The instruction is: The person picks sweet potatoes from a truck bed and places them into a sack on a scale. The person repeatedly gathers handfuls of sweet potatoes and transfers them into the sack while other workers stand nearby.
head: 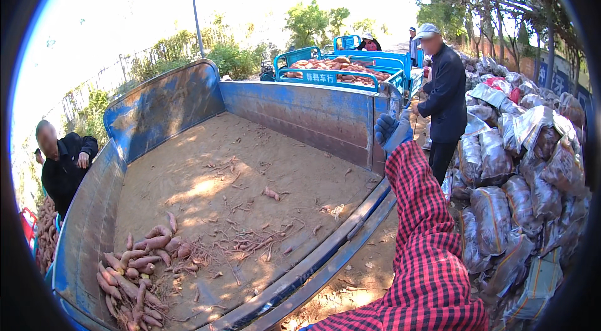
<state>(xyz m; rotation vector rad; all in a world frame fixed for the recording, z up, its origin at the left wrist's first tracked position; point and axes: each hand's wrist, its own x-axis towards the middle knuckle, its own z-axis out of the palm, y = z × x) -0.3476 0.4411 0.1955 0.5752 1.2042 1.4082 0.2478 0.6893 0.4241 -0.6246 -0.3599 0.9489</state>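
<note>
My right hand [393, 133], in a blue work glove below a red-and-black checked sleeve, is raised near the corner of a blue metal truck bed [300, 115]. Its fingers are curled in and I see nothing between them; whether it touches the corner post [389, 101] is unclear. My left hand is out of view. Before me the bed's floor [188, 185] is covered with soil and broken roots. A pile of sweet potatoes [136, 279] lies in its near left corner. One small sweet potato [271, 193] rests apart, mid-floor.
At right, filled plastic sacks [490, 218] are heaped. A person in a dark jacket [443, 91] stands just beyond my hand. Another person [65, 166] leans at the left wall. Behind, a blue cart [324, 78] carries sweet potatoes [342, 65]. The bed's open-side edge [324, 256] runs diagonally.
</note>
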